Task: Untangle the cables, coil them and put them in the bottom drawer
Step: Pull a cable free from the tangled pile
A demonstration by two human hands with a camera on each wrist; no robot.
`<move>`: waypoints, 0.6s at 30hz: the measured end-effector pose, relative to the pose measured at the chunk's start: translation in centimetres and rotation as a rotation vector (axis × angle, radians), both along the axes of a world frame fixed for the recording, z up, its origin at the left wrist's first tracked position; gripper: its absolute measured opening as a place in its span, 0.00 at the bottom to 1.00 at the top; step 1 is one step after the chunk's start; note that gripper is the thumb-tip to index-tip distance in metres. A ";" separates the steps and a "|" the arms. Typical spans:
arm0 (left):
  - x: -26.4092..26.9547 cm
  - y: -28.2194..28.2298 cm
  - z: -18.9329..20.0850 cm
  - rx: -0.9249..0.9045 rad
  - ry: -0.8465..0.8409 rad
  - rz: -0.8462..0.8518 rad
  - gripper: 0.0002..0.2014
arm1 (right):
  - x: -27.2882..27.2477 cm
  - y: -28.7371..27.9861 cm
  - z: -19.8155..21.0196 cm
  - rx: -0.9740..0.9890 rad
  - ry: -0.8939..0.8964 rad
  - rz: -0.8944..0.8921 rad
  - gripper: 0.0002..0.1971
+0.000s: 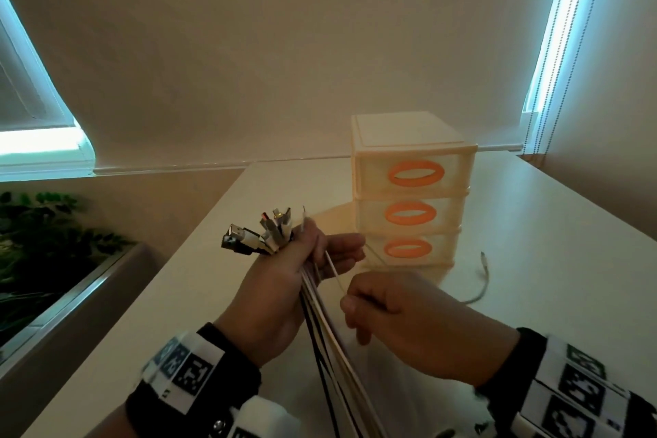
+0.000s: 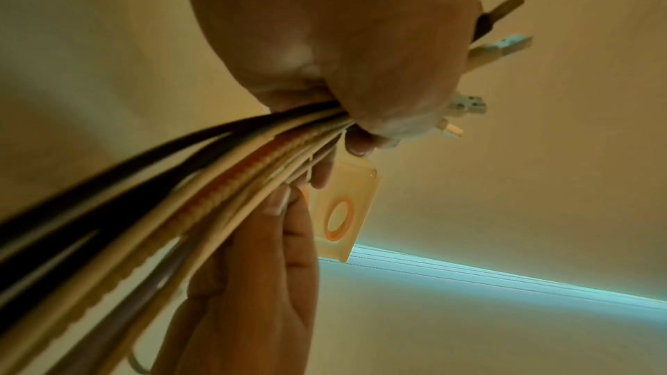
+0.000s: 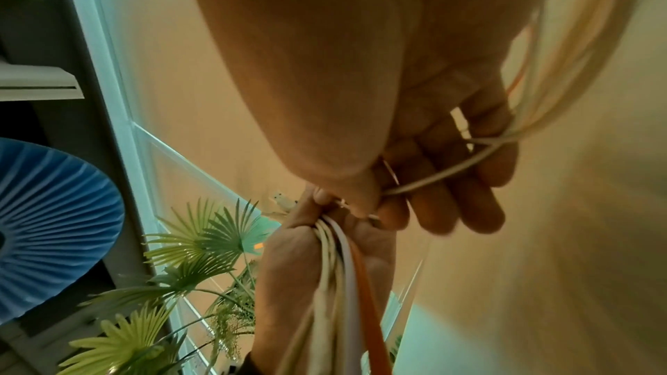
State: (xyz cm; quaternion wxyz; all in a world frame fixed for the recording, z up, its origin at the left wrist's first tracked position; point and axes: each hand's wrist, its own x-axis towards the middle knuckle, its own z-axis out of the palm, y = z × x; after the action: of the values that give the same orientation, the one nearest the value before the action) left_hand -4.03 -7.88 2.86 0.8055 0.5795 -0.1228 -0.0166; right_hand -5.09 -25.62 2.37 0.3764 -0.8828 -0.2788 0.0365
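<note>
A bundle of cables (image 1: 321, 309), black and white, is held above the white table (image 1: 199, 295) with its plugs (image 1: 263, 233) fanned out upward. The left hand (image 1: 284, 281) grips the bundle just below the plugs, and the right hand (image 1: 401, 316) pinches one thin white cable (image 1: 334, 272) beside it. Behind stands the cream three-drawer unit (image 1: 409, 188), its bottom drawer (image 1: 409, 248) closed; another white cable (image 1: 483, 281) lies on the table just right of it.

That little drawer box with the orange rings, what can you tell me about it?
The drawer unit is a small cream tower of translucent-looking plastic, three drawers stacked, each with an oval orange handle on its front. All three look closed. It stands upright on the pale table, beyond the hands. A loose cable end lies on the table beside its base; whether they touch is unclear.
</note>
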 end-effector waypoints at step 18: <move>0.8 2.1 0.7 -0.638 0.214 -0.222 0.20 | 0.3 -0.5 -0.4 -0.131 -0.012 0.186 0.11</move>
State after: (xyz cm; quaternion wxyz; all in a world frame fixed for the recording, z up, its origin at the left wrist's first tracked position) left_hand -3.18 -5.74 3.53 0.9476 0.2767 -0.0988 -0.1257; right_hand -4.76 -26.11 1.99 0.3112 -0.8760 -0.3587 0.0840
